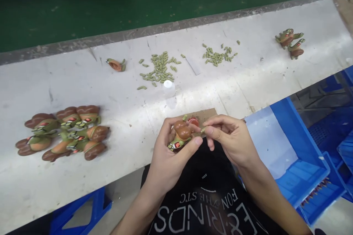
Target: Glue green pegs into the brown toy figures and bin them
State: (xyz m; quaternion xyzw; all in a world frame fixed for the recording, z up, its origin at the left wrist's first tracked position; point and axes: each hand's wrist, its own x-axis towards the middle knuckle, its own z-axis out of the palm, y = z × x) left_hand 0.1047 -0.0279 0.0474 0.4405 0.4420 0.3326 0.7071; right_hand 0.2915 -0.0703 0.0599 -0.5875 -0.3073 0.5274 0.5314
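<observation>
My left hand (pixel 172 154) is wrapped round a brown and green figure (pixel 182 131), whose face with red and white marks points down-left. My right hand (pixel 231 136) pinches a small green piece (pixel 203 130) between thumb and index finger, at the figure's right side. Behind the hands, a brown cardboard piece (pixel 208 114) lies at the table edge with a round red item (pixel 193 121) on it. Beyond it stands a small clear bottle with a white top (pixel 168 87), beside a pile of small green pieces (pixel 160 67).
Several brown and green figures (pixel 92 132) lie at the left of the table (pixel 124 110). A second pile of green pieces (pixel 217 57) and two figures (pixel 288 38) are farther right. One figure (pixel 116 65) lies behind. Blue crates (pixel 300 154) stand below right.
</observation>
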